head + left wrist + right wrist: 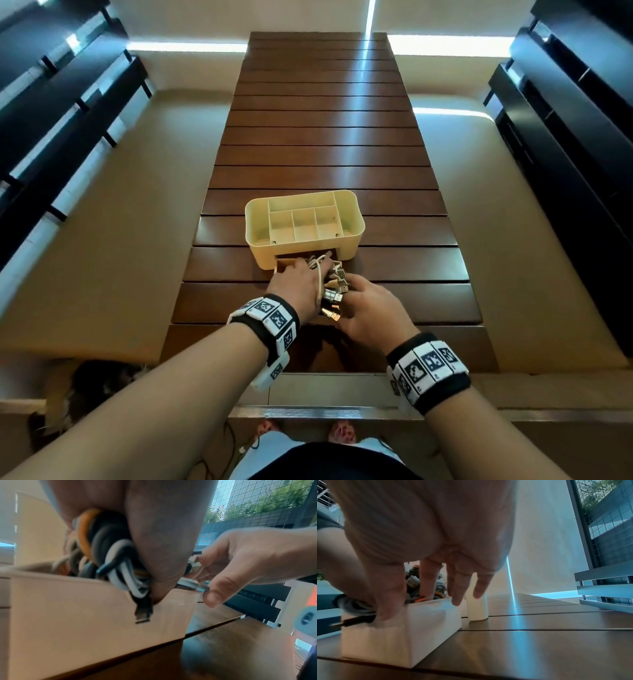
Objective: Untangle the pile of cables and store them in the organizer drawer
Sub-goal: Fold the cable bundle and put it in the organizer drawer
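A cream organizer (255, 222) stands on the slatted wooden table, its drawer (77, 608) pulled out toward me. My left hand (301, 279) grips a bundle of cables (109, 555), orange, grey, white and black, low over the drawer. A black USB plug (143, 614) dangles over the drawer's front wall. My right hand (364, 298) reaches in from the right with straight fingers (428, 577) among the metal plugs (334, 296). Its thumb (388, 599) presses a cable against the drawer's edge. The hands hide most of the drawer's inside.
The organizer's top compartments (303, 224) hold nothing. The wooden table (329, 137) runs far ahead, with dark slatted benches (51, 137) on both sides. My feet and a thin cord (236, 445) show on the floor below the table's near edge.
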### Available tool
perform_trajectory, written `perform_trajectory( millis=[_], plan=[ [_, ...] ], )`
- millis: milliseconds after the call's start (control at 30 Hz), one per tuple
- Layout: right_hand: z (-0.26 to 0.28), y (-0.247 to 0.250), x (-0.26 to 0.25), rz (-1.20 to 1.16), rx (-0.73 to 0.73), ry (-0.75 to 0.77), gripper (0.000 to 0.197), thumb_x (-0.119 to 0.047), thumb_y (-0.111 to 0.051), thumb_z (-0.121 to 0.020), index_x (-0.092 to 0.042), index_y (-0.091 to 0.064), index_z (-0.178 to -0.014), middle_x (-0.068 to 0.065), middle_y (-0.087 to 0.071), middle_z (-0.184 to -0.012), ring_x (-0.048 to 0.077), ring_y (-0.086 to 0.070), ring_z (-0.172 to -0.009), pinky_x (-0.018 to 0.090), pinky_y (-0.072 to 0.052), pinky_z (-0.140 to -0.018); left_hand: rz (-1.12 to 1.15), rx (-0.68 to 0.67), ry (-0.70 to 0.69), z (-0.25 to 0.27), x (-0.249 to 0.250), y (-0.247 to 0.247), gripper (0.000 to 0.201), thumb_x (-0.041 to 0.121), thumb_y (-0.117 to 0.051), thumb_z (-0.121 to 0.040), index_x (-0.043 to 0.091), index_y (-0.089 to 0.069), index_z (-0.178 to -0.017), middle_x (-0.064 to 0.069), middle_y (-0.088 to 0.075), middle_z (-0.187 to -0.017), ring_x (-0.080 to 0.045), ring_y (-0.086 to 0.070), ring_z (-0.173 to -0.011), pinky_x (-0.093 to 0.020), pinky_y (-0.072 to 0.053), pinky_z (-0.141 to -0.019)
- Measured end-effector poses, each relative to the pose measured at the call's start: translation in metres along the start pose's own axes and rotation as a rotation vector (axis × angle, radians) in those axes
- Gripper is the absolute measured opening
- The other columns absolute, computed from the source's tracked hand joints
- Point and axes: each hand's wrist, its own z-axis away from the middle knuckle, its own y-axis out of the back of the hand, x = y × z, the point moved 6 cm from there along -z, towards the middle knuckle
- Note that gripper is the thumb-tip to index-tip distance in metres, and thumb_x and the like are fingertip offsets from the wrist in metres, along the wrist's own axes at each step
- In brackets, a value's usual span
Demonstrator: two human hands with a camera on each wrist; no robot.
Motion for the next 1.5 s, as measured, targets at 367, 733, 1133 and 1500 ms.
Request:
perform_trajectory(
  millis=[367, 733, 1133, 1500],
  plan=[
    [-0.024, -0.013, -0.027, 0.131, -0.005, 0.094, 0.087, -0.043, -0.061, -0.095, -0.012, -0.011, -0.158, -0.001, 0.006, -0.167, 0.015, 0.0, -0.154, 0.034, -0.007, -0.126, -0.026, 0.047, -0.141, -0.008, -0.009, 0.001, 0.118, 0.037, -0.068, -0.086, 0.025, 0.028, -0.154, 0.0, -0.057, -0.143, -0.021, -0.061, -0.117, -0.045, -0.033, -0.108],
    [-0.044, -0.017, -0.034, 0.112, 0.001, 0.03, 0.06, -0.038, -0.056, -0.099, -0.013, -0.04, -0.151, 0.006, -0.033, -0.161, 0.02, -0.031, -0.148, 0.033, -0.021, -0.119, 0.177, -0.116, -0.137, 0.006, -0.054, 0.008, 0.131, 0.045, -0.076, -0.075, 0.032, 0.03, -0.152, -0.009, -0.063, -0.13, -0.032, -0.05, -0.125, -0.05, -0.018, -0.116],
    [-0.041, -0.033, -0.037, 0.134, 0.133, -0.028, 0.049, -0.028, -0.065, -0.09, -0.021, -0.056, -0.138, 0.002, -0.056, -0.145, 0.021, -0.048, -0.137, 0.039, -0.036, -0.111, -0.14, 0.053, -0.329, 0.029, -0.044, -0.001, 0.101, 0.054, -0.063, -0.09, 0.011, -0.005, -0.16, -0.017, -0.016, -0.166, -0.029, -0.026, -0.149, -0.04, -0.023, -0.122],
    [-0.032, -0.04, -0.037, 0.183, 0.022, -0.099, 0.06, -0.045, -0.038, -0.103, -0.02, -0.026, -0.156, -0.001, -0.02, -0.166, 0.013, -0.017, -0.152, 0.038, -0.008, -0.123, -0.327, 0.053, -0.361, 0.013, -0.042, 0.007, 0.068, 0.031, -0.04, -0.101, 0.003, -0.014, -0.157, -0.014, -0.042, -0.155, -0.029, -0.053, -0.13, -0.044, -0.043, -0.107]
  ],
)
